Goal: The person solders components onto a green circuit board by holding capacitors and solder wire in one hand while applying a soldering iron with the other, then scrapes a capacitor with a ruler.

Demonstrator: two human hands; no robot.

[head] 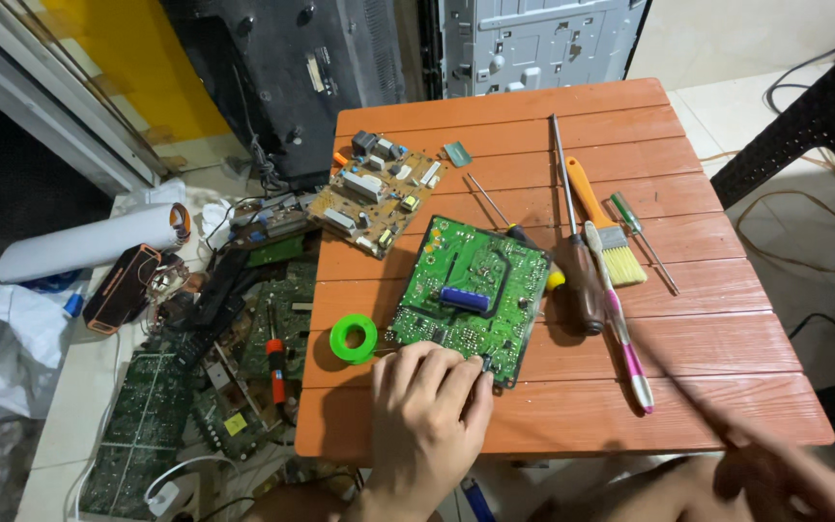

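Left hand (427,411) rests on the near edge of the green circuit board (471,290), fingers curled down onto it — board lies flat mid-bench (553,416), green solder spool (353,338) just left of it. Right hand (785,474) is blurred at the near right corner, off the bench — can't tell if it's open or closed. Screwdrivers, brush (603,220) and toothbrush (620,324) lie right of the board; brown circuit board (376,191) sits far left.
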